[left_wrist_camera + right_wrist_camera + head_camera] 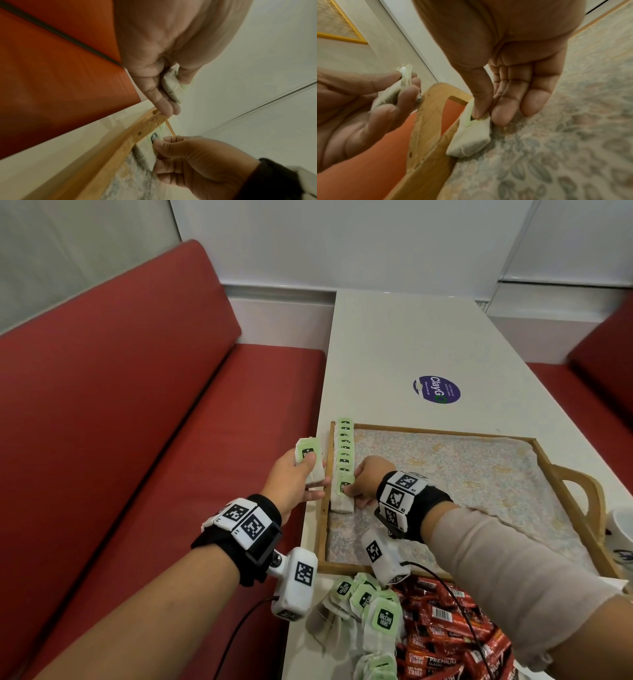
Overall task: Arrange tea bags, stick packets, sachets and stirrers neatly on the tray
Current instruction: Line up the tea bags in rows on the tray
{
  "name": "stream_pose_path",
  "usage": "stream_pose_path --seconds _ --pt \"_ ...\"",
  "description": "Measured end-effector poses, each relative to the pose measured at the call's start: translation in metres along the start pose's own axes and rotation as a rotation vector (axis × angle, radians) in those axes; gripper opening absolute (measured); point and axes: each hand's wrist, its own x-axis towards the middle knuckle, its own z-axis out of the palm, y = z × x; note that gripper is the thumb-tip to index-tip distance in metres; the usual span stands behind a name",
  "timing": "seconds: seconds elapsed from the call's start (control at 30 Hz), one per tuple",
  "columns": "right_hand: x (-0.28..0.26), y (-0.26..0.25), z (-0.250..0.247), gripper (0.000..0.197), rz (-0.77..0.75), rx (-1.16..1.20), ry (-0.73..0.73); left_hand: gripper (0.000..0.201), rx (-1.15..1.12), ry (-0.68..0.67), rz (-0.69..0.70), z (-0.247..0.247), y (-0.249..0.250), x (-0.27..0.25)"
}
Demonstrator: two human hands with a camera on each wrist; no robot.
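A wooden tray (544, 455) lined with floral cloth lies on the white table. Several green-tagged tea bags (344, 451) stand in a row along its left inner edge. My right hand (352, 491) pinches the nearest tea bag (342, 501) of that row, thumb on its green tag; in the right wrist view that tea bag (471, 136) rests on the cloth against the tray's side. My left hand (313, 472) hovers just left of the tray and grips a small stack of tea bags (307, 453), also seen as a stack of tea bags (171, 85) in the left wrist view.
A loose pile of tea bags (366, 607) and red stick packets (445, 635) lies on the table in front of the tray. A white mug (621, 529) stands at the tray's right handle. A red bench (137, 440) runs along the left.
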Motion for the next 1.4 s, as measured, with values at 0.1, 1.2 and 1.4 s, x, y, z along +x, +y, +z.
stream_pose_path --seconds 0.1,1.2,1.4 --pt "0.002 0.001 0.000 0.024 0.009 0.017 -0.003 0.015 0.006 0.002 -0.002 0.000 0.000 0.000" --pt "0.008 -0.001 -0.009 0.022 0.022 0.001 -0.010 0.016 -0.048 0.024 -0.021 0.003 0.002 0.005" --pt "-0.005 -0.007 -0.012 0.025 -0.276 0.246 0.091 0.026 -0.136 -0.023 -0.040 0.006 0.008 0.002"
